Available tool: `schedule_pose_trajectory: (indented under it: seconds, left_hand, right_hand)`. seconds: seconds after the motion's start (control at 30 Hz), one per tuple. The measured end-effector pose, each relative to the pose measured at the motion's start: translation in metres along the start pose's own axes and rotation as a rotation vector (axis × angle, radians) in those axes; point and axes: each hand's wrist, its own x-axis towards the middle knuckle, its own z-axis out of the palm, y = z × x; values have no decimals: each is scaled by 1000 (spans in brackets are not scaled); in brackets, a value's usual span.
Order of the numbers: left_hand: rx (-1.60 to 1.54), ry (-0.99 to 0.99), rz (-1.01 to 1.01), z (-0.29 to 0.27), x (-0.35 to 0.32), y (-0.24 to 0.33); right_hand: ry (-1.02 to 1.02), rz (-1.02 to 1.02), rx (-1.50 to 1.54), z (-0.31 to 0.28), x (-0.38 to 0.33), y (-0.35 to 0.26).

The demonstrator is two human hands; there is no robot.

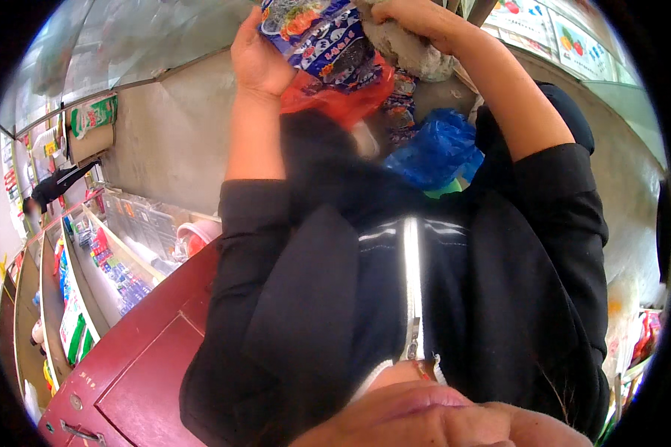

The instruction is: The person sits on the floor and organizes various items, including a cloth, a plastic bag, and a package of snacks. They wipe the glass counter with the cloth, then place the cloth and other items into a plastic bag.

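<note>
At the top of the view, my left hand (259, 59) grips a dark blue printed food packet (335, 46) by its left edge. Orange and white pictures cover the packet's front. My right hand (425, 21) is closed on a bunched grey cloth (406, 51), close against the packet's right side. Beneath the packet lies a red plastic bag (332, 100). More packets with a similar blue print (401, 104) sit just right of it, partly hidden. A crumpled blue plastic bag (436, 149) rests nearer to me, between my knees.
A dark red cabinet (145, 372) stands at the lower left. Shelves of goods (67, 305) and a clear-sided bin with a pink tub (197, 235) are beyond it. A person in black (52, 186) is far left. Glass panels (142, 45) run along the upper left.
</note>
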Motion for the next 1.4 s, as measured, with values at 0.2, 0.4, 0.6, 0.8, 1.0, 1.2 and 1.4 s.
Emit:
schedule_pose_trajectory:
  seconds: [0.2,0.4,0.6,0.8,1.0,1.2,1.4]
  left_hand:
    - [17,35,-3,5,-7,-4]
    - [0,85,57,6,-4,-16]
    - [60,-154,-66,31,-7,-25]
    - [360,43,-10,19,-6,-30]
    - [99,5,-8,39,9,-27]
    - [18,136,-110,8,-2,-25]
    - [-89,63,18,14,8,-32]
  right_hand:
    - [-78,263,297,4,-9,-21]
    - [47,185,518,1,-3,-25]
    - [207,248,648,-3,-6,-39]
    - [254,96,618,0,0,-34]
    - [696,-202,-64,-7,-12,-57]
    - [309,-769,-632,36,-23,-52]
    - [325,-606,-851,30,-12,-38]
